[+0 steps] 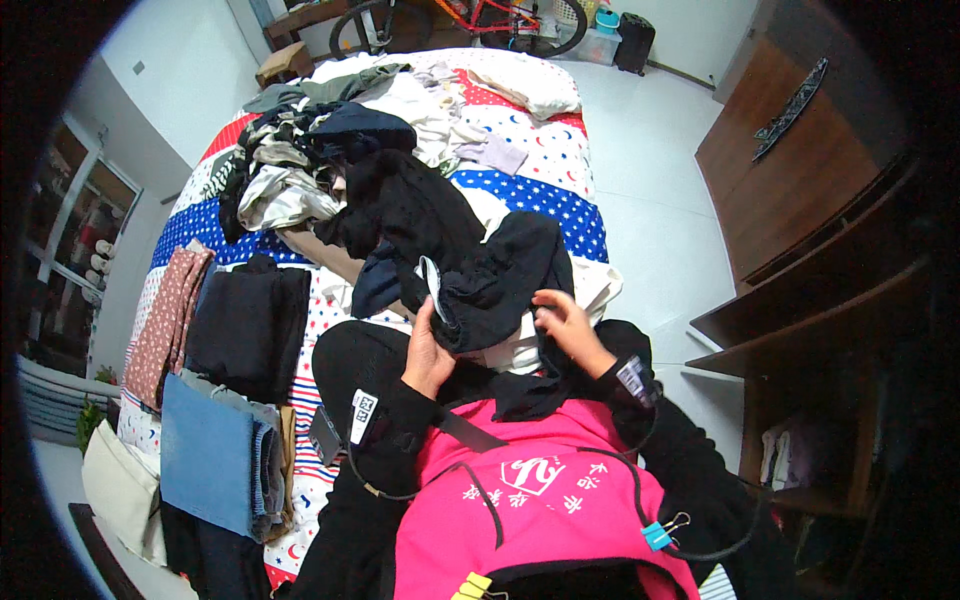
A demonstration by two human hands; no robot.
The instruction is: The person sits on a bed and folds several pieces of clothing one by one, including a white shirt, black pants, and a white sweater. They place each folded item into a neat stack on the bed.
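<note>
A black garment (487, 300) with a white-edged opening lies bunched before me, its lower part reaching my lap. My left hand (430, 351) grips it beside the white trim (433, 281), thumb upward. At the garment's right side, my right hand (574, 330) has its fingers bent over the dark cloth; whether they pinch it is unclear. Another dark fleecy garment (409, 199) lies just beyond, against a mixed heap of clothes (289, 184). White cloth (596, 289) shows beneath the black garment on the right.
Folded clothes stand on the left of the bed (525, 196): a pink patterned piece (166, 322), black ones (247, 326), blue denim (206, 450) and a cream item (120, 487). An open wooden cabinet (810, 360) stands right. Beyond the bed is a red bicycle (487, 19).
</note>
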